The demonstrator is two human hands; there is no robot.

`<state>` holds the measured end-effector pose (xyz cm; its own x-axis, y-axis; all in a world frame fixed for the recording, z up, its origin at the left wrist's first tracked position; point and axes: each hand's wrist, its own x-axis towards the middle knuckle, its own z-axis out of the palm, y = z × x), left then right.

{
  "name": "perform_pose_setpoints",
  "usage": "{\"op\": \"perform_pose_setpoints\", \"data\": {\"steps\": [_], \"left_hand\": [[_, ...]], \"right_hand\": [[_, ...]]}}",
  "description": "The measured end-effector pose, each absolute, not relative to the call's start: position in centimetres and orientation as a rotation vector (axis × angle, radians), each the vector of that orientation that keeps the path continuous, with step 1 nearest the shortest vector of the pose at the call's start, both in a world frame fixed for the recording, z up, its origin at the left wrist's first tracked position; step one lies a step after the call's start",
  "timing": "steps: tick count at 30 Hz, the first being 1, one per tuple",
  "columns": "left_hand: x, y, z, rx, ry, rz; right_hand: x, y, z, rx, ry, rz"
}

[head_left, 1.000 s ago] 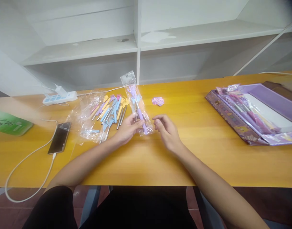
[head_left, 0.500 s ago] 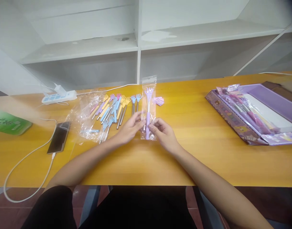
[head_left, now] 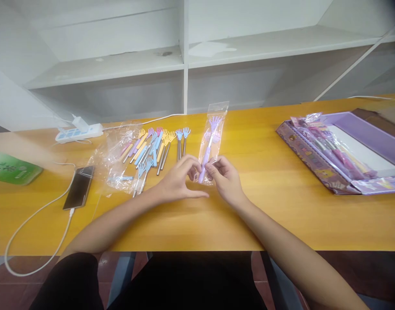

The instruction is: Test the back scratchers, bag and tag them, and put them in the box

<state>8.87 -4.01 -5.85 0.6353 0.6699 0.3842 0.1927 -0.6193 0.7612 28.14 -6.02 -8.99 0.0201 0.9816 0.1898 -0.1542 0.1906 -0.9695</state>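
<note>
A purple claw-headed stick (head_left: 207, 155) lies inside a clear plastic bag (head_left: 217, 108), tilted with its head up and to the right. My right hand (head_left: 225, 178) pinches the bag's lower right edge beside the handle. My left hand (head_left: 181, 178) is at the lower left of the bag, thumb stretched away from the curled fingers, with nothing held between them. Several loose claw sticks (head_left: 152, 148) in blue, yellow, purple and pink lie left of my hands. A small purple piece (head_left: 216, 136) shows through the bag.
An open purple box (head_left: 316, 165) with bagged sticks is on the right. Crumpled clear plastic (head_left: 111, 150), a power strip (head_left: 79, 132), a phone (head_left: 79, 187) on a white cable and a green packet (head_left: 14, 168) are on the left. Shelves (head_left: 185, 86) stand behind.
The bagged stick has tilted and its top has moved right, over the small purple piece. My left hand has let go of the bag and spread its thumb.
</note>
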Motion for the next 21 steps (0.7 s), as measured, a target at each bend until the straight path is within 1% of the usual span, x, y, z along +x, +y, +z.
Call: {"op": "perform_pose_setpoints", "data": {"steps": [4, 11, 18, 21], "left_hand": [[8.92, -4.23, -5.9, 2.242, 0.707, 0.884], [8.94, -4.3, -5.93, 2.151, 0.752, 0.897], [8.82, -4.2, -5.73, 1.889, 0.752, 0.808], [8.94, -4.0, -6.09, 1.751, 0.772, 0.827]], "right_hand": [[28.11, -5.97, -8.96, -0.953, -1.155, 1.125], [28.19, -6.02, -9.01, -0.953, -1.22, 1.097], [28.32, -6.09, -9.05, -0.974, -1.289, 1.065], [28.41, -6.14, -9.1, -0.984, -1.32, 1.037]]}}
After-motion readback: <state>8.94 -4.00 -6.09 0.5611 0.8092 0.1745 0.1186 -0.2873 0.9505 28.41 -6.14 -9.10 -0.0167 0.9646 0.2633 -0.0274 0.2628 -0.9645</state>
